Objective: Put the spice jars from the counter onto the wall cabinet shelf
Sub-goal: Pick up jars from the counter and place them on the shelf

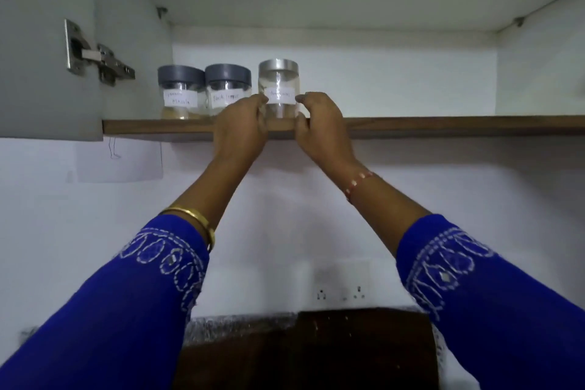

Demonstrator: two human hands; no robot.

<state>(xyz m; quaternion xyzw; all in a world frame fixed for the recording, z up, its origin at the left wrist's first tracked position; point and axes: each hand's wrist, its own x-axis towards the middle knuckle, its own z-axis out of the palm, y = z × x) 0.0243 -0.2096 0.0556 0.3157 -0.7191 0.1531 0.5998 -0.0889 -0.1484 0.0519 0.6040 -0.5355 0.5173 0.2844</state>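
Note:
Three clear spice jars with white paper labels stand in a row at the left of the wall cabinet shelf [443, 126]. Two have dark grey lids: the leftmost jar [180, 93] and the middle jar [226, 89]. The third jar [279, 85] has a silver lid and stands at the shelf's front edge. My left hand [242, 127] grips its left side and my right hand [319, 127] grips its right side, fingers curled round it. Its lower part is partly hidden by my hands.
The cabinet door [47, 41] hangs open at the left with a metal hinge [98, 55]. The shelf runs on to the right of the jars. Below are a white wall with a socket plate [342, 291] and a dark counter [300, 345].

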